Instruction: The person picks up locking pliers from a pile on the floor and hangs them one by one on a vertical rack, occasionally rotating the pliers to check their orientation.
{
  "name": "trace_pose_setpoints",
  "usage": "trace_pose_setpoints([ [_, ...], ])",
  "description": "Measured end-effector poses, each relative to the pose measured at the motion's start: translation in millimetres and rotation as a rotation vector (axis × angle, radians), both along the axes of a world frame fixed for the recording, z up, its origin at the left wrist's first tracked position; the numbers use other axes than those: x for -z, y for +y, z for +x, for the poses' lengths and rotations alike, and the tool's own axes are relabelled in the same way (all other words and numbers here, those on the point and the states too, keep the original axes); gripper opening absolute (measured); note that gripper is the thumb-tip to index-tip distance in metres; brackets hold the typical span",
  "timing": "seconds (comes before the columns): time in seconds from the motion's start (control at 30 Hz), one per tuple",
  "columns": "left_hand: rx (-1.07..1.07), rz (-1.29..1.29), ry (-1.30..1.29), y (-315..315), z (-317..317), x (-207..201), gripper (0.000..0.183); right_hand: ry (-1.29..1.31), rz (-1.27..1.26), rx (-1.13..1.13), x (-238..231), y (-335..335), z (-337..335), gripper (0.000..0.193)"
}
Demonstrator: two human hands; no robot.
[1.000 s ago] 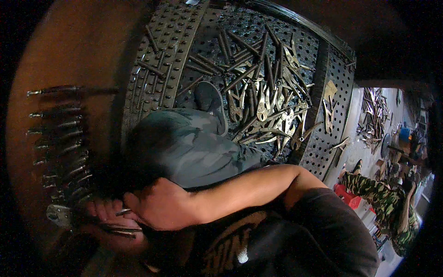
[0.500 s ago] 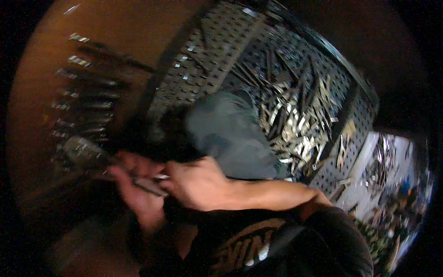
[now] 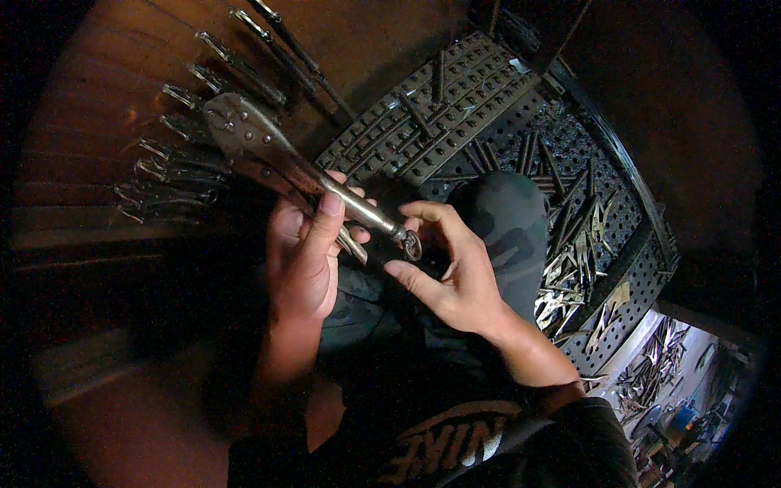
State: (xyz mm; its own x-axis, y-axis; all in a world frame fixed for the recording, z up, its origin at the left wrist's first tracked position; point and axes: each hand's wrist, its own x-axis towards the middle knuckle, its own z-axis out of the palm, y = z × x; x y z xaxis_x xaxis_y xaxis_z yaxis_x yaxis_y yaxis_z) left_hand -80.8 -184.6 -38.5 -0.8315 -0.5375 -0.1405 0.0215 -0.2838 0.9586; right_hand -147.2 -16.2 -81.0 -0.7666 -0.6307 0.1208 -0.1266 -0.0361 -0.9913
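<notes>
A pair of metal locking pliers (image 3: 281, 154) lies slantwise in my left hand (image 3: 305, 252). Its riveted jaw end points to the upper left. My left thumb presses on the upper handle while the fingers wrap around from below. At the handle's lower right end sits an adjusting screw with a ring-shaped head (image 3: 412, 245). The thinner lower handle (image 3: 351, 244) stands apart from the upper one. Around the ring end my right hand (image 3: 455, 272) is spread, thumb and fingers apart, holding nothing.
Several similar locking pliers (image 3: 175, 171) lie in a row on the brown surface at left. Beyond my knee (image 3: 504, 220) is a perforated dark metal bin (image 3: 643, 276) with loose metal strips and plier parts (image 3: 569, 285). More parts (image 3: 651, 366) lie on a pale surface at lower right.
My right hand has gone from closed at the pliers' end to spread apart, farther right. My left hand and the pliers are higher and farther right in view. The view has shifted and become sharper.
</notes>
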Motion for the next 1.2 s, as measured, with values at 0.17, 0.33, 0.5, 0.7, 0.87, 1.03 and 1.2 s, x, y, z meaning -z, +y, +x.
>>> trace_pose_setpoints([
  [0.17, 0.02, -0.027, 0.048, -2, 5, 6, 0.034, 0.203, -0.027, 0.006, -5, -6, -1, 0.045],
  [0.33, 0.067, -0.036, 0.094, -3, 16, 16, 0.029, 0.348, 0.141, -0.01, -8, -24, 2, 0.016],
  [0.5, 0.007, -0.077, 0.024, 14, 8, 26, 0.028, 0.604, 0.297, 0.116, 12, -16, 5, 0.022],
  [0.7, -0.304, -0.07, -0.264, 10, 26, 51, 0.031, 0.591, 0.036, 0.121, 54, -27, 27, 0.028],
  [0.87, -0.028, 0.021, -0.136, -45, 89, 50, 0.039, 0.473, -0.056, 0.153, 40, -5, 40, 0.028],
  [1.03, -0.084, -0.223, -0.041, -43, 76, 39, 0.055, 0.506, -0.091, 0.232, 22, -12, 46, 0.027],
  [1.2, 0.271, -0.226, 0.168, 22, 38, -11, 0.063, 0.241, -0.108, 0.086, 2, 9, 39, 0.031],
])
